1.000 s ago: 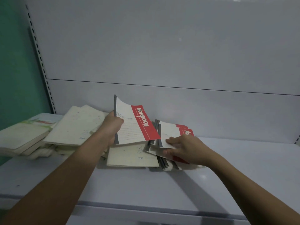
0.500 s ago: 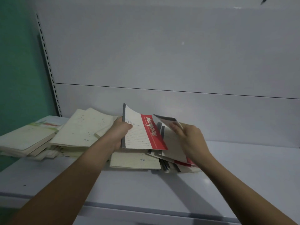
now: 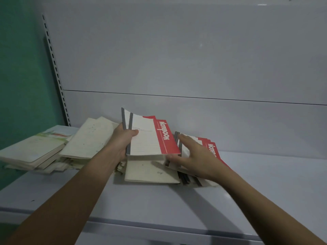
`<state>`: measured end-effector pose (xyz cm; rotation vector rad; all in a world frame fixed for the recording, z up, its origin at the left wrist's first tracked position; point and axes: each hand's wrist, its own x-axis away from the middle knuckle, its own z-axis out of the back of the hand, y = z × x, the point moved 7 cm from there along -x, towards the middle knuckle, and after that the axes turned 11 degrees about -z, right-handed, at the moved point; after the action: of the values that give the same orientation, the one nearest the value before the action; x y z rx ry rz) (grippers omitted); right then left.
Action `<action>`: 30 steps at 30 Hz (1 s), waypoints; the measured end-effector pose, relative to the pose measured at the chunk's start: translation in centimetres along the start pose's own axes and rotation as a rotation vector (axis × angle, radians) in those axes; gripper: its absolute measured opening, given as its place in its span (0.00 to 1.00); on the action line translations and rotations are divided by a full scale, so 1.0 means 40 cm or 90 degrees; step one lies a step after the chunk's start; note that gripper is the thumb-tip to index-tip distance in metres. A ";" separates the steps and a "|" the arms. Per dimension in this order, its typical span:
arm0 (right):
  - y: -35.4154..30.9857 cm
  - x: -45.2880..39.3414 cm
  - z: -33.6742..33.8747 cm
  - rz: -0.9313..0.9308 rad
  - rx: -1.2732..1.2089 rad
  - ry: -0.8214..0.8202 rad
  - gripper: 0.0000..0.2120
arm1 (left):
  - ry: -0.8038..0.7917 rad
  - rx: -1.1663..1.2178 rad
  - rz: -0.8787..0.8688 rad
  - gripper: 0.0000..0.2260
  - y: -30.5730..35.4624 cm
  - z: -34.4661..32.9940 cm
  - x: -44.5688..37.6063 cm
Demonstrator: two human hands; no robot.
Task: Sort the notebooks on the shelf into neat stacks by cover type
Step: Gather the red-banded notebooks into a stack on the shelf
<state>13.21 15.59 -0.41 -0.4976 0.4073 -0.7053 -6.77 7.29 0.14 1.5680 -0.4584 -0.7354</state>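
Our left hand (image 3: 122,142) gripped two red notebooks (image 3: 150,138) reading "Notebook", raised above the shelf (image 3: 265,183). Our right hand (image 3: 196,156) lay with fingers spread on the red stack (image 3: 212,152), also marked "Notebook", just beside them.

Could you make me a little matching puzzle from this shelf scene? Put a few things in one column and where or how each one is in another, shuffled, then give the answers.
Things:
1. left hand
2. right hand
3. cream notebook
4. green-cover stack

States:
A. lies flat on the shelf, under the raised notebooks
B. grips two red notebooks by the grey spines
C. far left, by the green wall
D. fingers spread over the red pile

Pairs: 1-B, 2-D, 3-A, 4-C
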 end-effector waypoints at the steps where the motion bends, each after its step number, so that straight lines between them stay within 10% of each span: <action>1: 0.034 0.002 -0.004 -0.038 0.066 -0.043 0.31 | 0.008 0.002 -0.003 0.15 0.002 0.011 -0.004; 8: 0.116 0.011 -0.038 -0.042 0.274 -0.130 0.23 | -0.017 -0.001 0.011 0.13 -0.024 -0.003 -0.003; 15: 0.080 0.014 0.074 -0.192 -0.278 0.129 0.27 | -0.062 -0.001 0.011 0.13 -0.038 -0.031 -0.003; 22: -0.102 0.047 -0.102 0.036 0.139 -0.011 0.28 | -0.133 0.069 0.030 0.12 -0.063 -0.100 0.021; 26: -0.094 0.048 -0.128 -0.001 0.049 -0.075 0.31 | -0.137 0.046 0.011 0.12 -0.089 -0.089 0.015; 30: -0.048 0.051 -0.003 -0.098 -0.124 0.177 0.22 | -0.124 0.106 0.000 0.12 -0.074 -0.097 0.025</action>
<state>13.59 12.88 0.17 -0.6215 0.7080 -0.8933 -3.75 9.84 -2.92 1.6582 -0.6779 -0.8722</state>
